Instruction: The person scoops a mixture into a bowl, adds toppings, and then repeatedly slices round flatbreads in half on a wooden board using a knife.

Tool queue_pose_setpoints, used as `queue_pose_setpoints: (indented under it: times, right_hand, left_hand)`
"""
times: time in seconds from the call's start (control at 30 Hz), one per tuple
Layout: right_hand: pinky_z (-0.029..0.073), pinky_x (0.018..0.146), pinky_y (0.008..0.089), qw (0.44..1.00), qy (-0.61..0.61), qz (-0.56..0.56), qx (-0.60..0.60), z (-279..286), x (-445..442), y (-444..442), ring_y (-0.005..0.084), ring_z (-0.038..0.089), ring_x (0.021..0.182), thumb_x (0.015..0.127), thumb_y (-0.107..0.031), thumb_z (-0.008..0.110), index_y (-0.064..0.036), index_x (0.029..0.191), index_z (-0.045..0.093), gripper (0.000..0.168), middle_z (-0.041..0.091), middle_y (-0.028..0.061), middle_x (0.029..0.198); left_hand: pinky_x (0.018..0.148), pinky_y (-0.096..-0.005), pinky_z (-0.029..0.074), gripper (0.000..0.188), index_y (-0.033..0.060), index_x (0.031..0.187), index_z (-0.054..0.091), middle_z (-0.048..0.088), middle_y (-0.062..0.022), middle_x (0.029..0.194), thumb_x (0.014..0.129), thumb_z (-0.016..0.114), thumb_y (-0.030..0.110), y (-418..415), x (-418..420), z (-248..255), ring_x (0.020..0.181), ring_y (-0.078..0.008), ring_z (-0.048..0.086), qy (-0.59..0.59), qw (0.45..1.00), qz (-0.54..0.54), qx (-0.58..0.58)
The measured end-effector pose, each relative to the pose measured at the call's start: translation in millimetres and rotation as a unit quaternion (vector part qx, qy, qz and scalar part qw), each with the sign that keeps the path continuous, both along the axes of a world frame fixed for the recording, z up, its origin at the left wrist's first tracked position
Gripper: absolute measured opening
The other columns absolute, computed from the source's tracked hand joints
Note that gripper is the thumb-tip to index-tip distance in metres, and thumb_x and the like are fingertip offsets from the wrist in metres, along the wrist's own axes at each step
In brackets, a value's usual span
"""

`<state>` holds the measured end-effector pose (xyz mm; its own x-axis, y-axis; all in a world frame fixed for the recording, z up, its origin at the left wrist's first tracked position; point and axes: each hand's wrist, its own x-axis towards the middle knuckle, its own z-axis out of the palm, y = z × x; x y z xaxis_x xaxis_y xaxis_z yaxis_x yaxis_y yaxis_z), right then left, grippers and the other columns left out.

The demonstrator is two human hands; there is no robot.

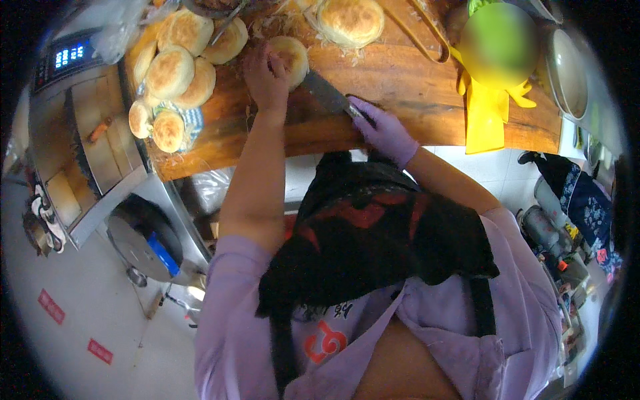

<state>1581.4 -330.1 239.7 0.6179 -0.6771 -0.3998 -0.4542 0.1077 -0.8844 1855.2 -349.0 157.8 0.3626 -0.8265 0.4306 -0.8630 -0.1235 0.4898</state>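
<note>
My bare left hand [268,82] grips a round, browned flatbread [294,56] on the wooden worktop [400,95]. My right hand [384,130], in a thin purple glove, holds the handle of a broad-bladed knife [327,93]. The blade meets the lower right edge of that bread; I cannot tell whether it has cut in. To the left of my left hand, several flatbreads [170,72] lie in a loose pile, partly on a blue-and-white cloth [194,120]. Beyond the knife lies a larger flatbread [351,21], with pale crumbs or shreds around it.
Long tongs [425,35] lie at the back right. Yellow rubber gloves [486,117] hang over the front edge, beside a blurred green object [500,45] and a bowl [569,72]. A lit digital display [70,56] stands far left, and a dark round pan-like object [145,237] sits below.
</note>
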Motion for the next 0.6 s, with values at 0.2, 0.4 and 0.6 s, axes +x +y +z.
queue_pose_setpoints:
  times: [0.2, 0.4, 0.6]
  right_hand:
    - [0.049, 0.087, 0.034, 0.999, 0.029, 0.028, 0.006, 7.4, -44.6, 29.7, 0.0204, 0.063, 0.099, 0.096, -0.02, 0.052, -0.005, 0.135, 0.046, 0.041, 0.064, 0.0197, 0.112]
    - [0.05, 0.082, 0.0315, 0.999, -0.01, -0.034, 0.02, -2.9, -15.6, 8.8, 0.0153, 0.061, 0.088, 0.097, -0.022, 0.052, -0.009, 0.136, 0.047, 0.042, 0.065, 0.0125, 0.101]
    - [0.044, 0.098, 0.0333, 0.998, -0.002, 0.057, 0.023, -24.4, -79.4, -24.3, 0.0191, 0.056, 0.113, 0.095, -0.02, 0.054, -0.011, 0.136, 0.048, 0.042, 0.061, 0.0107, 0.124]
  left_hand:
    - [0.101, -0.0459, 0.037, 0.029, 0.0024, 0.112, 0.062, 0.061, -0.0144, 0.12, 0.089, 0.049, 0.014, 0.0, -4.9, 3.1, 0.113, -0.0336, 0.053, -0.024, 1.0, -0.008, 0.012]
    - [0.103, -0.0466, 0.035, 0.031, 0.004, 0.114, 0.063, 0.059, -0.0122, 0.124, 0.09, 0.049, 0.018, -2.2, -28.1, -9.6, 0.117, -0.0345, 0.051, 0.029, 0.995, 0.089, 0.032]
    - [0.106, -0.047, 0.034, 0.038, 0.0109, 0.123, 0.06, 0.055, -0.0086, 0.13, 0.089, 0.053, 0.027, -5.5, -5.3, 30.2, 0.123, -0.0324, 0.046, -0.084, 0.979, -0.166, 0.083]
